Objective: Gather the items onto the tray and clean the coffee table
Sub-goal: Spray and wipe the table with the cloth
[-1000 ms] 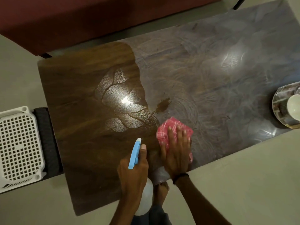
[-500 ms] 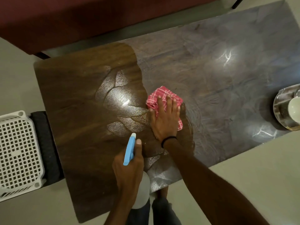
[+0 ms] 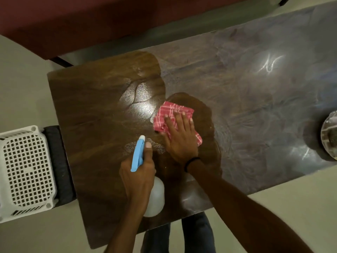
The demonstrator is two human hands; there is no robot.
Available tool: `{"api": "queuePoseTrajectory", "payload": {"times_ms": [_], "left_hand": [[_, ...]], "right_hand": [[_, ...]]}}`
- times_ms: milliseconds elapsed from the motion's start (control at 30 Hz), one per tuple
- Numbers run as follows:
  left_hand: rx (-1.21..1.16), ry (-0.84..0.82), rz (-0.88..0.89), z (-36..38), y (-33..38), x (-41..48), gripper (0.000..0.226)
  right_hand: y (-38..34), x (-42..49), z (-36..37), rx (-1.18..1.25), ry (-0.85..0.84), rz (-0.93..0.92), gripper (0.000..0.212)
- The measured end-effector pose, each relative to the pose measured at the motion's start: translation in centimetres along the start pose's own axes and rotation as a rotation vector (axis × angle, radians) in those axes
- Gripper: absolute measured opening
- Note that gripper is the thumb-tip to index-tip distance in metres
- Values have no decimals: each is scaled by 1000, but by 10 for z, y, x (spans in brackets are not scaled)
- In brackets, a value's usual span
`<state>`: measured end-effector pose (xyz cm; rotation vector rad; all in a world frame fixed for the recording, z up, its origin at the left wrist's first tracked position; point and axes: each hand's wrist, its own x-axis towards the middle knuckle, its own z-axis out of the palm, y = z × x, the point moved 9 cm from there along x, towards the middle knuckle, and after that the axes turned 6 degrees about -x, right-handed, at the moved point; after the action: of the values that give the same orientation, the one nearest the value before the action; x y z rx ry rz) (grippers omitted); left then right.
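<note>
Bottle (image 3: pixel 156 197) gripped in L hand (image 3: pixel 139 177), R hand (image 3: pixel 179 138) flat on cloth (image 3: pixel 168 110), tray (image 3: pixel 330 133) at table (image 3: pixel 91 106) edge

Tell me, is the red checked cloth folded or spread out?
Folded: the red-and-white checked cloth forms a small squarish pad under the right hand, which presses it onto the dark wooden coffee table.
</note>
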<state>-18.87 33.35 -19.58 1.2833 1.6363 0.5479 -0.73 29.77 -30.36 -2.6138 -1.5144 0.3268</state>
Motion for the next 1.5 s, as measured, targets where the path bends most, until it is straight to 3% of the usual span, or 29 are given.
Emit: {"api": "queuePoseTrajectory", "payload": {"times_ms": [100, 233, 300, 433, 567, 633, 733, 833, 933, 1000, 1100, 1200, 1300, 1400, 1500], "left_hand": [[5, 21, -19, 0, 6, 8, 39], [-15, 76, -11, 2, 15, 18, 35], [-20, 110, -37, 3, 15, 21, 34], [-61, 157, -16, 7, 32, 24, 34], [-91, 200, -2, 9, 48, 30, 34], [-90, 208, 24, 12, 52, 38, 30], [-60, 213, 37, 16, 51, 44, 32], [-63, 216, 11, 22, 55, 47, 31], [-63, 229, 13, 27, 58, 49, 30], [-75, 233, 20, 33, 60, 50, 29], [-72, 239, -14, 44, 52, 51, 31], [-107, 252, -14, 50, 52, 53, 55], [-103, 238, -42, 59, 53, 51, 53], [-62, 220, -69, 68, 50, 51, 48], [-35, 229, -47, 68, 58, 54, 41]], "right_hand": [[36, -6, -6, -9, -14, -12, 61], [49, 66, -20, -5, 46, 267, 60], [22, 76, -14, -16, 16, 200, 61], [6, 24, -6, -49, -66, -131, 62], [55, 60, -25, -29, -12, 82, 60], [47, 96, -25, -1, -6, 190, 61], [4, 102, -17, -23, -6, -2, 61], [25, 65, -15, -58, -49, -140, 59], [63, 101, -33, -14, -7, 96, 59], [49, 144, -33, -6, -8, 178, 61], [7, 159, -22, -22, -29, 9, 61], [-11, 115, -11, -9, -76, -162, 62], [-25, 146, -14, -11, -88, -297, 63], [2, 200, -21, -26, -65, -159, 59], [25, 177, -32, 6, 23, 12, 56]]}}
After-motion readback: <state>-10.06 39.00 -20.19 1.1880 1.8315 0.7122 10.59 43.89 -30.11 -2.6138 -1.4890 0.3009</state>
